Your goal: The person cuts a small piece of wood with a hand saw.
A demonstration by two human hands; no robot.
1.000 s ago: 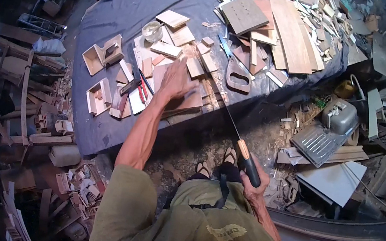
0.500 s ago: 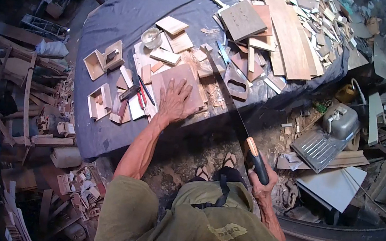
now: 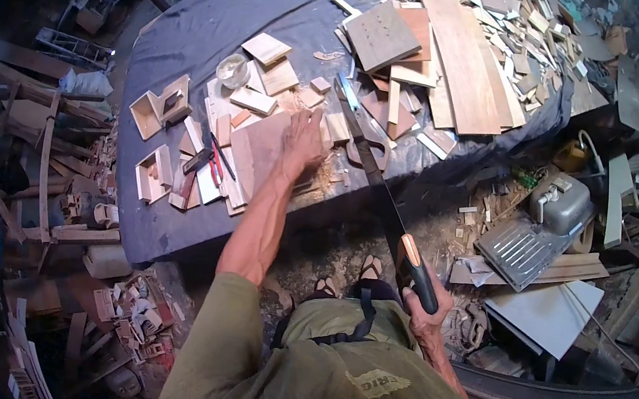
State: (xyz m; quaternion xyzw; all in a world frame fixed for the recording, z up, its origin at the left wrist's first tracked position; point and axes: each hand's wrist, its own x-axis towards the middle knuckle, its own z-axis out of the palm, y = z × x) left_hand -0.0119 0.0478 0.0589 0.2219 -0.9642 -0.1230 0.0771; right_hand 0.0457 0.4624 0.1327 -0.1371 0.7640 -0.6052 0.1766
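Note:
My right hand [image 3: 427,311] is wrapped round the black and orange handle of a handsaw [image 3: 388,200], whose long dark blade slants up and left over the table edge. Beneath that blade lies a second handsaw with a grey handle [image 3: 377,137]. On the right part of a flat brown board [image 3: 255,147], my left hand [image 3: 304,145] rests with its fingers stretched toward the far edge; the thumb is hidden. A pale wood block [image 3: 338,128] sits right of these fingers, amid sawdust. Left of the board are red-handled pliers [image 3: 216,172] and a hammer [image 3: 197,162].
Small wooden boxes [image 3: 153,174] stand on the dark-covered table [image 3: 173,235] at left, near a clear jar [image 3: 233,71]. Long planks [image 3: 462,65] and scraps heap at the far right. A metal sink [image 3: 525,235] and scrap lie on the floor at right.
My left hand has slid right and forward across the board, its spread fingers drawing closer together. The held saw's blade has shifted over the other saw's handle. The view has turned slightly.

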